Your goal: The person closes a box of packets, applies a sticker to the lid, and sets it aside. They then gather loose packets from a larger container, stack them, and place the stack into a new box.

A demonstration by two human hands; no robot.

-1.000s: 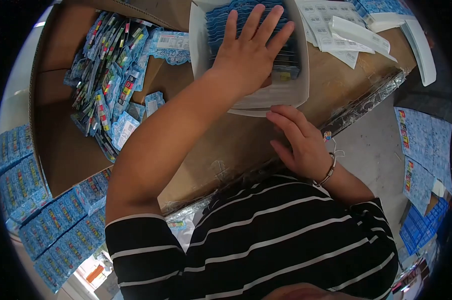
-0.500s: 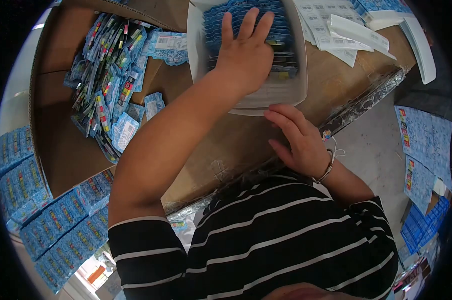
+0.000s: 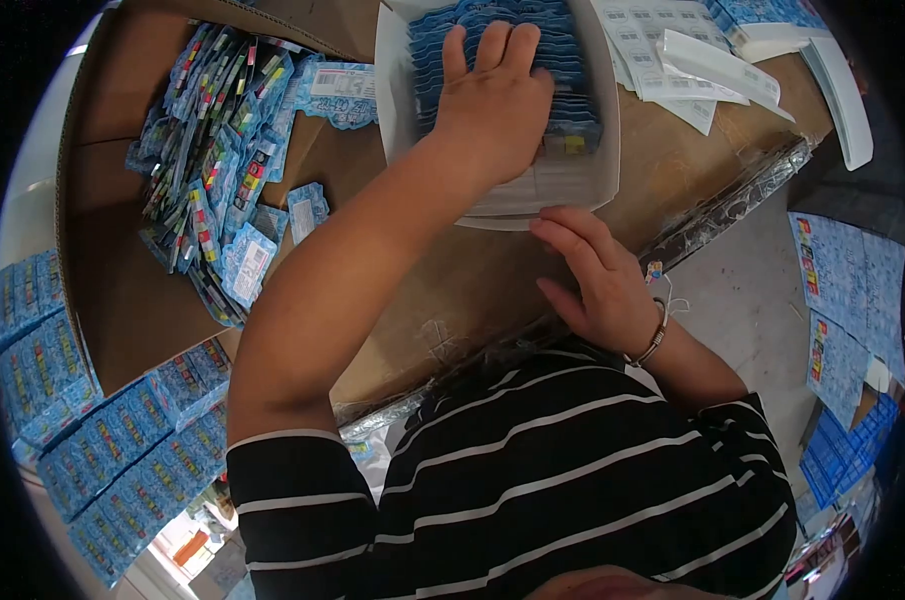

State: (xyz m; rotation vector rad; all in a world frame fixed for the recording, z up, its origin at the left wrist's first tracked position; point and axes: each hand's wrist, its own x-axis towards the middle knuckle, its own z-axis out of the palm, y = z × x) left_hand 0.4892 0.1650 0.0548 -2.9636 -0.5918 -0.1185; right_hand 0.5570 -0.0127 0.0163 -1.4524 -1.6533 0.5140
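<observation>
My left hand (image 3: 493,110) reaches into a white box (image 3: 598,185), palm down on a row of blue packs (image 3: 565,50) standing on edge. Its fingers are apart and slightly bent over the packs' tops; the thumb side is partly hidden. At the box's near edge rests my right hand (image 3: 598,280), with a bracelet on the wrist. Its fingers are loosely apart, hold nothing, and the fingertips are by the box rim.
A brown carton (image 3: 113,200) on the left holds a pile of blue packs (image 3: 213,150). White label sheets (image 3: 663,50) lie at the upper right. Blue printed boxes (image 3: 123,450) stand at lower left. A blue basket (image 3: 843,450) is at far right.
The fingers of my left hand have bent a little more. The near packs in the white box stand closer together. My right hand has stayed put.
</observation>
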